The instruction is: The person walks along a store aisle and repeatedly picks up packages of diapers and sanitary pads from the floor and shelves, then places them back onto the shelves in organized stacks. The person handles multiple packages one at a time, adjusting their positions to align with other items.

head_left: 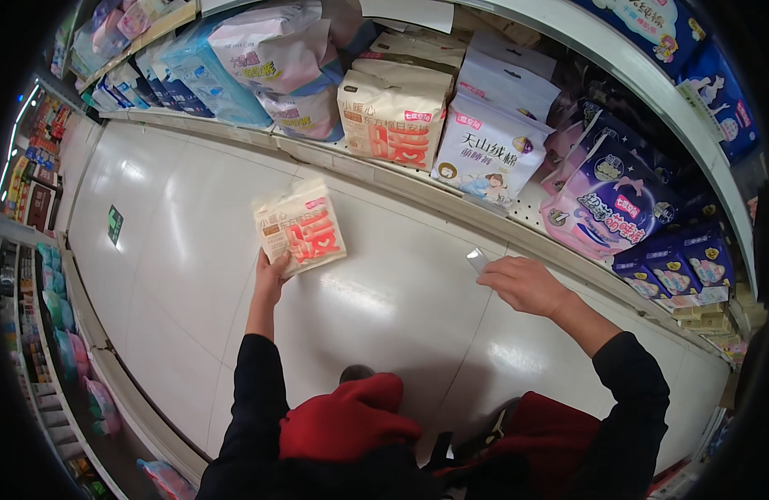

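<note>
My left hand [273,272] grips the lower left corner of a cream package of sanitary pants [301,231] with large orange-red print, thumb on its front. The package hangs over the floor, apart from the shelf. In my right hand [523,284] is a small clear strip, perhaps a plastic price-tag holder [477,259], pinched at the fingertips in front of the shelf edge. A matching cream package [393,119] stands on the bottom shelf. Right of it are a white package [494,144] and a purple-and-pink package [606,194].
The bottom shelf's front edge [384,165] runs across the aisle. Pink-and-white packs [272,56] and a blue pack [212,75] stand farther left. Dark blue packs [672,269] sit at the right end. Another shelf [109,350] borders the tiled floor [172,250], which bears a green arrow sticker [115,225].
</note>
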Available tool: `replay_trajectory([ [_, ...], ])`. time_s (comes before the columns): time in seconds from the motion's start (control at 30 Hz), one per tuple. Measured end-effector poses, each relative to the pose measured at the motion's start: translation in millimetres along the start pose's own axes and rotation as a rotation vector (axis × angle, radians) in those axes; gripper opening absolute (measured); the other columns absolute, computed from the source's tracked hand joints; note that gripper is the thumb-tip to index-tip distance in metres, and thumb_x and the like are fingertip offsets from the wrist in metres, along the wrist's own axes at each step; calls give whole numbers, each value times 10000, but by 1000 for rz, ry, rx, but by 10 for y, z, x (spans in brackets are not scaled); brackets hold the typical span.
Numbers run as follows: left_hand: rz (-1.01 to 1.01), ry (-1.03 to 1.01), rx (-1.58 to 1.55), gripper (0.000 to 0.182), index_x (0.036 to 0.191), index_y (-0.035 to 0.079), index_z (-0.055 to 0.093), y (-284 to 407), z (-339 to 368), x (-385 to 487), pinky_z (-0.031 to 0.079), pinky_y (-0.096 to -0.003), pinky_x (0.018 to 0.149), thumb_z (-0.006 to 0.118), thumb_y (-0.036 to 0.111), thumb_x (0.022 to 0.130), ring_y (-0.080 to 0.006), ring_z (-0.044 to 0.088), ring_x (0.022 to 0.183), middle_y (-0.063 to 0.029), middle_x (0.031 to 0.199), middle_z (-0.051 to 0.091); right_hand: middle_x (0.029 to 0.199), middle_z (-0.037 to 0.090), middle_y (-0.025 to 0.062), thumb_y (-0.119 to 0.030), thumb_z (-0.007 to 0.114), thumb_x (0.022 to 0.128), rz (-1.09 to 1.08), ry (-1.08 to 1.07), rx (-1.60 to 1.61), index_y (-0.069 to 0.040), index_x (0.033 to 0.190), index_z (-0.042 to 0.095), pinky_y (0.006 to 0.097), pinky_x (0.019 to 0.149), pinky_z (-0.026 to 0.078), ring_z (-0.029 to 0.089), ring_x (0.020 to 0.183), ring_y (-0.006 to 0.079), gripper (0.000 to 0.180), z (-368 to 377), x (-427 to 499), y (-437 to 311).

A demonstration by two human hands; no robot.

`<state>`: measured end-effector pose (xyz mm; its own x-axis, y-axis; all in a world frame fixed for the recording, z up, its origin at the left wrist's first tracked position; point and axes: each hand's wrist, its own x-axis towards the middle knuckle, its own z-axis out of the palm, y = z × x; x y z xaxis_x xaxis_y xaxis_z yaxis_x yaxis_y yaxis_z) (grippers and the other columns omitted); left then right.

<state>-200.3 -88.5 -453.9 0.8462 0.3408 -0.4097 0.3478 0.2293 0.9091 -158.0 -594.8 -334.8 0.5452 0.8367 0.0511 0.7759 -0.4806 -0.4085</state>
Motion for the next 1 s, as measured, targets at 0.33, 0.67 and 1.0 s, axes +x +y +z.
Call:
replay_trajectory([
  [0.33, 367, -463, 62, 570, 1337, 8, 426, 1374, 1546, -369, 456, -343, 979, 712, 167, 871, -171, 546, 1144, -89, 1237, 558, 1331, 482, 172, -271, 752, 845, 267, 568, 894, 8, 1400, 327, 367, 879, 516, 568, 1098, 236, 753, -329, 1232, -488],
  [0.67, 637, -387, -381, 548, 1426, 29, 303, 1997, 2157, -49, 393, -361, 1096, 578, 90, 956, -215, 460, 1293, -136, 1349, 472, 1070, 645, 114, -364, 698, 878, 499, 670, 1063, -9, 1316, 471, 318, 799, 528, 644, 884, 167, 608, -1325, 1904, 50],
  [1.0, 754, -216, 72, 499, 1395, 64, 482, 1797, 2106, 244, 325, -328, 1112, 633, 182, 935, -206, 377, 1356, -128, 1540, 267, 1188, 555, 110, -127, 728, 834, 330, 818, 427, -81, 1238, 628, 313, 898, 513, 635, 1020, 217, 420, -753, 2003, 126],
])
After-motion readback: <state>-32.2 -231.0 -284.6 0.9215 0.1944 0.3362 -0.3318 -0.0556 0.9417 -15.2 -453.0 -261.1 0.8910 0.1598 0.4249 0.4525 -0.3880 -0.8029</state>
